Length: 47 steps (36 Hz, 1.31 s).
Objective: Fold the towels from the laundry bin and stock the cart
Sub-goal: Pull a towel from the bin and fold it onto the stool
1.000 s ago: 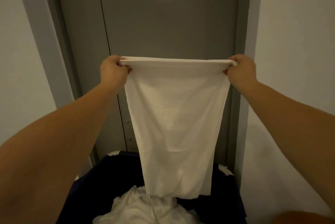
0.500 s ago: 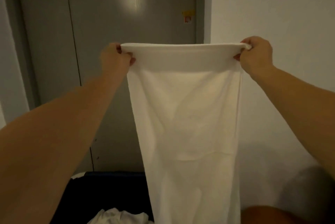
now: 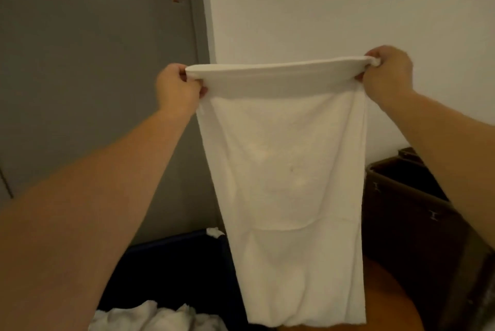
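A: Above the bin (image 3: 166, 263), how's the towel (image 3: 284, 169) lying?
B: Long axis straight down. Left hand (image 3: 178, 86) and right hand (image 3: 385, 73) each pinch a top corner, spread wide, neither nearer.

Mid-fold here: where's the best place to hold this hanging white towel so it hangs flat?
Take the towel at the two ends of its top edge, one hand coming in from each outer side. The left hand pinches the left end and the right hand the right end. The cloth drops flat from that taut edge, with its lower hem free.
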Each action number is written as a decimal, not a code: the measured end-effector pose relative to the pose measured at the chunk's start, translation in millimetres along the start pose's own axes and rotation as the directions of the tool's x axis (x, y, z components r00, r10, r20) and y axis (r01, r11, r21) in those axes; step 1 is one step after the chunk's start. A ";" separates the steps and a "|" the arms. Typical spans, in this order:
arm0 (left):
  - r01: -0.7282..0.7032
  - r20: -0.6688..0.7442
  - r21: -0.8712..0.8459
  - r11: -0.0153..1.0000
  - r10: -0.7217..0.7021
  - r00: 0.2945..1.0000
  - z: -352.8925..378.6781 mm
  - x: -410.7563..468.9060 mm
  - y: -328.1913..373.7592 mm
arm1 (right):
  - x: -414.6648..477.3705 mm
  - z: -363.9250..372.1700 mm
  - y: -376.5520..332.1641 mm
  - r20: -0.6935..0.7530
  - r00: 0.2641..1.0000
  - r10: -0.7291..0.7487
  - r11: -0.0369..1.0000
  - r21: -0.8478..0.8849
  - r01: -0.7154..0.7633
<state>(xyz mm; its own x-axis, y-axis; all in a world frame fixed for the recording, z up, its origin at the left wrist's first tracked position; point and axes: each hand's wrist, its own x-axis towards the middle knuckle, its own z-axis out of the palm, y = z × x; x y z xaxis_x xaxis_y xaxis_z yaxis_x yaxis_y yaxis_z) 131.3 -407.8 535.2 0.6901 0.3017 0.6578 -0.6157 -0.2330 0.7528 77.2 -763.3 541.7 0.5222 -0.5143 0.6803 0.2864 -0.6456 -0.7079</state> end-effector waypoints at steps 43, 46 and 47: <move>0.402 -0.075 0.267 0.876 -0.397 0.915 283.1 -119.5 -175.9 | 86.3 49.9 352.2 0.381 0.893 0.241 0.967 -0.174 -0.187; 0.443 -0.070 0.268 0.855 -0.442 0.894 296.5 -106.2 -230.2 | 89.1 100.1 385.5 0.406 0.870 0.279 0.955 -0.212 -0.207; 0.461 -0.068 0.275 0.844 -0.461 0.885 300.0 -101.8 -250.0 | 89.6 117.4 397.3 0.418 0.861 0.290 0.951 -0.228 -0.210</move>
<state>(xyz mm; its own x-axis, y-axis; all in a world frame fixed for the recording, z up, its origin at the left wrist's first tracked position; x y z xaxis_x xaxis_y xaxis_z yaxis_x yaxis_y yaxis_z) 329.1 -657.6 287.5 0.8684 0.4376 0.2330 -0.0964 -0.3119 0.9452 332.1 -999.7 299.1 0.8683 -0.3942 0.3009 -0.0203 -0.6346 -0.7726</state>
